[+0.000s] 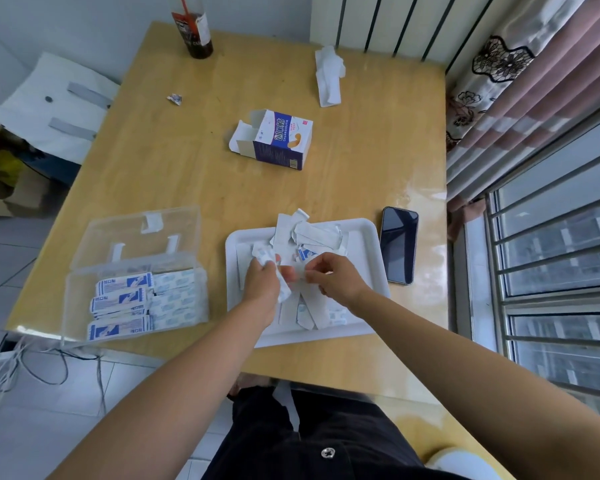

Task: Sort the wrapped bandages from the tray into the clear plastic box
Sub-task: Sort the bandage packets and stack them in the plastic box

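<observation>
At the left edge of the bench (174,168) stands the clear plastic box (77,306), with its hinged lid (136,233) folded back. Stacked wrapped bandages (125,299) lie inside it in two columns, blue-printed ones at left and paler ones at right. To its right, the left hand (262,282) is over the white tray (371,233), fingers curled round a bundle of wrapped bandages (262,253). Loose bandages (312,233) remain heaped on the tray, mostly at its far side and under the hands. The right hand (336,277) is just beside the left, its thumb and fingers closed in a pinch on a single white strip (297,273). The strip appears to reach the left hand's bundle, though the overlap is unclear. A smartphone (399,245) lies face up just right of the tray.
</observation>
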